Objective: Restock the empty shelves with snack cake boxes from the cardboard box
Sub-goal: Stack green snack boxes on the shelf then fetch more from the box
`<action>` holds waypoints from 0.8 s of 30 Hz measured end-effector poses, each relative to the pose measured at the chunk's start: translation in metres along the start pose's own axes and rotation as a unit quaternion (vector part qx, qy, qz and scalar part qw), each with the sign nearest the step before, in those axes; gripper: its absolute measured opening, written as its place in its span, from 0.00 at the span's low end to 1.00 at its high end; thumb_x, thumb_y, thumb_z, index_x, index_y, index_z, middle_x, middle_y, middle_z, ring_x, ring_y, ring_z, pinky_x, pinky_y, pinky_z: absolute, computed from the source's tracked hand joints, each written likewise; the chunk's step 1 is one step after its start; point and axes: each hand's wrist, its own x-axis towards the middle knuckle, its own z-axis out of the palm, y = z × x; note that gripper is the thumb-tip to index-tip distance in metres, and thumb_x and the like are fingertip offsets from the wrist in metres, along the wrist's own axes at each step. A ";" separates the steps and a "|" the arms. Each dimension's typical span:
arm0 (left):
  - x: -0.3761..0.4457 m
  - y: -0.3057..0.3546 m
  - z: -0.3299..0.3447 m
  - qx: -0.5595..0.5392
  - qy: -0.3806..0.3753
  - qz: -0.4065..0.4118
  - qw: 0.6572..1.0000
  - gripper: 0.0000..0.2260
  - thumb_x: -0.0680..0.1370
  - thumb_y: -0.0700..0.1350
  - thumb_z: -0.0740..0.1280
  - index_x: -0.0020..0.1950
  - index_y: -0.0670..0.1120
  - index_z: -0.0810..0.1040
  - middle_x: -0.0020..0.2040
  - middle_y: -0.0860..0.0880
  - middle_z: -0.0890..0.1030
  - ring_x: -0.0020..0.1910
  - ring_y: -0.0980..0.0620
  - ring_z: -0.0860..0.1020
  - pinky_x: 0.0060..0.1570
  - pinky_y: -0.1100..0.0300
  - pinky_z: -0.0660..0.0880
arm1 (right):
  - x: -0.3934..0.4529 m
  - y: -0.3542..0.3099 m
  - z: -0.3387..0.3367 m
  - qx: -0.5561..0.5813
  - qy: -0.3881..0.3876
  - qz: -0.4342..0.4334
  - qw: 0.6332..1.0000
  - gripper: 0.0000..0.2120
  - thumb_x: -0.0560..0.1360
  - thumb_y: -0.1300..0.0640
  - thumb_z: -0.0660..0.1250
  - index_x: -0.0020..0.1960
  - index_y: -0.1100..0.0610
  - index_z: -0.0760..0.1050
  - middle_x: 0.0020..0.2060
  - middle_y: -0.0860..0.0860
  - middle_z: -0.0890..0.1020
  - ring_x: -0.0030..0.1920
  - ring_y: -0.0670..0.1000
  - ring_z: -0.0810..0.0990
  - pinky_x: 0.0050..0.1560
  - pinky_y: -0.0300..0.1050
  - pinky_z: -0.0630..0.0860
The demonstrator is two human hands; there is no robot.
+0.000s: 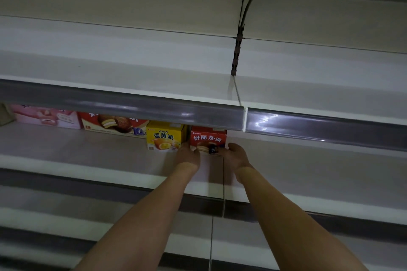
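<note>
We count four boxes on the shelf [88, 145]; both hands, left [189, 156] and right [235, 156], grip the upright red box [208, 137], front facing us.

4 snack boxes on shelf: 1 pink [47, 116], 2 red [112, 125] [208, 138], 1 yellow [164, 137]; 2 hands [189, 156] [236, 156] at 6 o'clock.

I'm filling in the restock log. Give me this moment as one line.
stage: placing | left hand and right hand: flank small red box | right of yellow box | shelf
</note>
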 end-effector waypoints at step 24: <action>-0.243 -0.055 -0.070 0.090 0.302 -0.200 0.928 0.18 0.82 0.46 0.58 0.71 0.41 0.68 0.65 0.41 0.75 0.60 0.43 0.76 0.53 0.57 0.72 | -0.110 0.003 0.014 -0.207 -0.313 -0.254 0.891 0.27 0.80 0.41 0.55 0.69 0.59 0.70 0.66 0.57 0.74 0.66 0.58 0.72 0.64 0.48 0.68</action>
